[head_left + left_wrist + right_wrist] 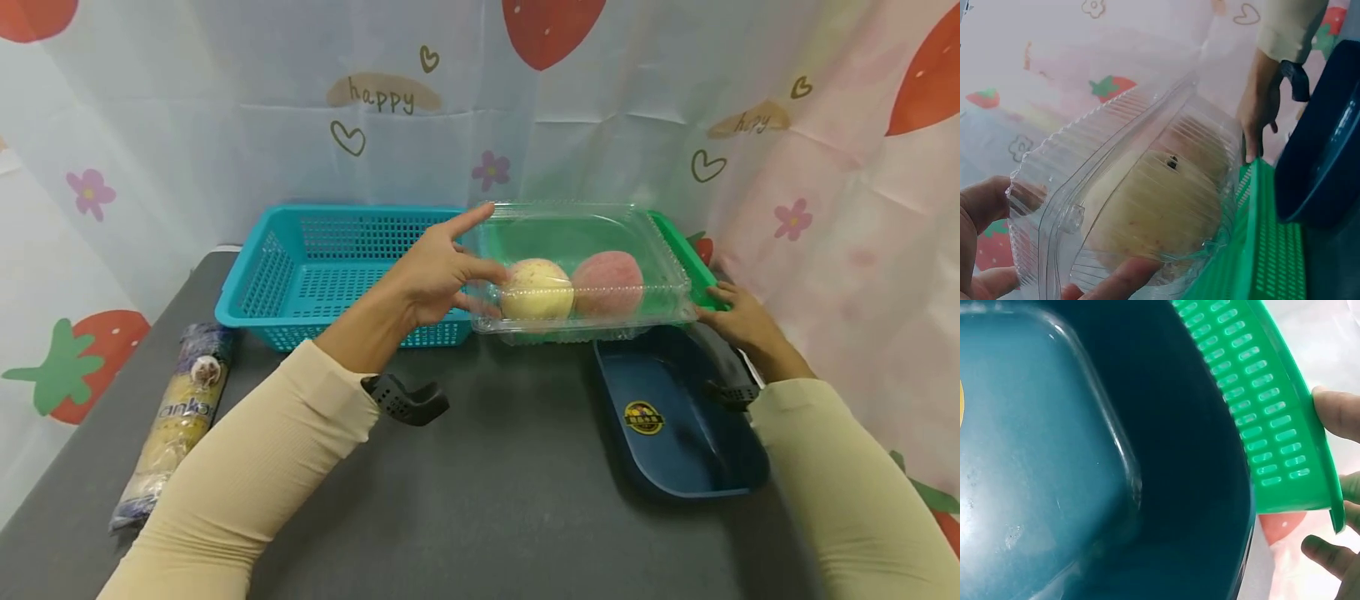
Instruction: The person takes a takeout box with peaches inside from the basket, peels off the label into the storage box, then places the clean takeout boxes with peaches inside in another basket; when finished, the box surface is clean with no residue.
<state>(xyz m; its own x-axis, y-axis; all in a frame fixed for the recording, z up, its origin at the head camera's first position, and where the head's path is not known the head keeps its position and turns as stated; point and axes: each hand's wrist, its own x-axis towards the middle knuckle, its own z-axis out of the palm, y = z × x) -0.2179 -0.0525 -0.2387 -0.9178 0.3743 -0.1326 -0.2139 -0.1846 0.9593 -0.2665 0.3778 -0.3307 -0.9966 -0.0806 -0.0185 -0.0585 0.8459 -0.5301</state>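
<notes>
My left hand (pixel 431 279) grips the left end of a clear plastic clamshell box (pixel 566 223), fingers spread along its side. Inside lie a speckled yellow round fruit (pixel 536 292) and a pink round fruit (pixel 609 283); the left wrist view shows a dark stem spot on the yellow fruit. The box is over a green slotted basket (pixel 684 254), hiding most of it. At the basket's right end my right hand (pixel 750 329) holds the rim, thumb on one side and fingers by the edge in the right wrist view.
A dark blue basin (pixel 678 417) with a gold sticker stands in front of the green basket, under the right forearm. A turquoise basket (pixel 255 323) is at the back left. Beside it lies a long printed packet (pixel 180 408). A strawberry-print curtain (pixel 600 92) hangs behind the table.
</notes>
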